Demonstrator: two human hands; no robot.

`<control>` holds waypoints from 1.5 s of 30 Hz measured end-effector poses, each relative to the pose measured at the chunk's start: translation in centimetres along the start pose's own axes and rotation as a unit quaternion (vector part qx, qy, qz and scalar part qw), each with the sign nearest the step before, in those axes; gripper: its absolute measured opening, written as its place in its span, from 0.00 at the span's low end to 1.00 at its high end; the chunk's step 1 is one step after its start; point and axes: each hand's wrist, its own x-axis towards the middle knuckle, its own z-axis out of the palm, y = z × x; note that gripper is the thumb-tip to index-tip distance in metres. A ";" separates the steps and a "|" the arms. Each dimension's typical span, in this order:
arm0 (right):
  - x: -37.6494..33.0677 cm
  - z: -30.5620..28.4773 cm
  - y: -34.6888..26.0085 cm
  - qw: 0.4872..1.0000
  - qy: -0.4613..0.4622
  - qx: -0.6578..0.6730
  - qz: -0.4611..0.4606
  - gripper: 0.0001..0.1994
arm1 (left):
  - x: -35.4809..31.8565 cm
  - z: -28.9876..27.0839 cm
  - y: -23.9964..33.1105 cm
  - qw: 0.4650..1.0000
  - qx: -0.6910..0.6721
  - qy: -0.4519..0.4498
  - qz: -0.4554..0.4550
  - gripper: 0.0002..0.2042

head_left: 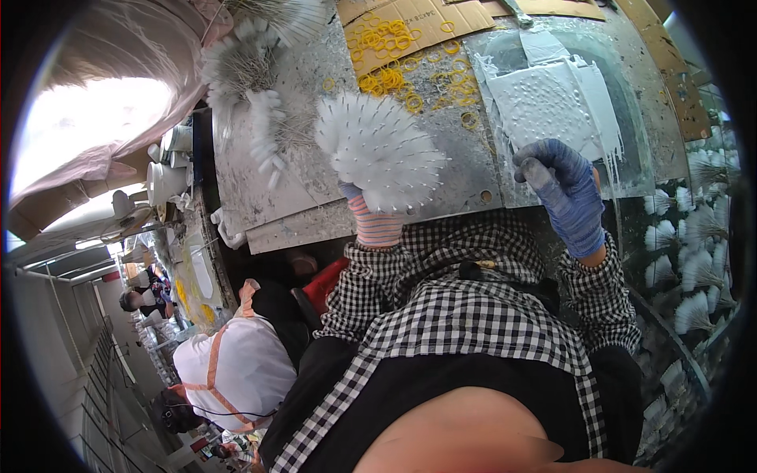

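Note:
My left hand [373, 219], in a glove with a striped cuff, is closed round the lower part of a bunch of white bristle brushes [382, 150]. Dark tips dot the fanned-out face of the bunch, which hides most of the fingers. My right hand [564, 193], in a blue-grey glove, hovers at the near edge of a slab coated in thick white paste [544, 110]. Its fingers are curled with thumb and forefinger close together; whatever may be between them is too small to tell. The paste is bumpy and runs over the slab's sides.
Yellow rubber bands [386, 39] lie on cardboard and the grey worktable [300, 177]. More white brushes [244, 67] with thin wire stems are piled at the left. Several white brush bunches [698, 260] stand on a rack to the right. A person in a white shirt [236, 366] sits at lower left.

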 end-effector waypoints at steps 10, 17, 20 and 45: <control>1.8 -0.4 -2.8 0.998 -0.007 -0.063 -0.015 0.07 | 1.9 9.0 2.5 0.976 0.213 0.038 -0.020 0.34; 5.5 0.4 -4.4 0.966 -0.090 -0.212 -0.118 0.12 | 6.3 6.8 4.1 0.968 0.247 -0.006 -0.048 0.14; 6.8 0.7 -4.0 0.957 -0.121 -0.238 -0.119 0.13 | 7.7 7.5 4.0 0.960 0.261 -0.085 -0.058 0.14; 8.7 -0.2 -2.0 0.858 -0.152 -0.473 -0.128 0.17 | 12.8 14.1 -1.5 0.779 0.605 -0.161 0.046 0.12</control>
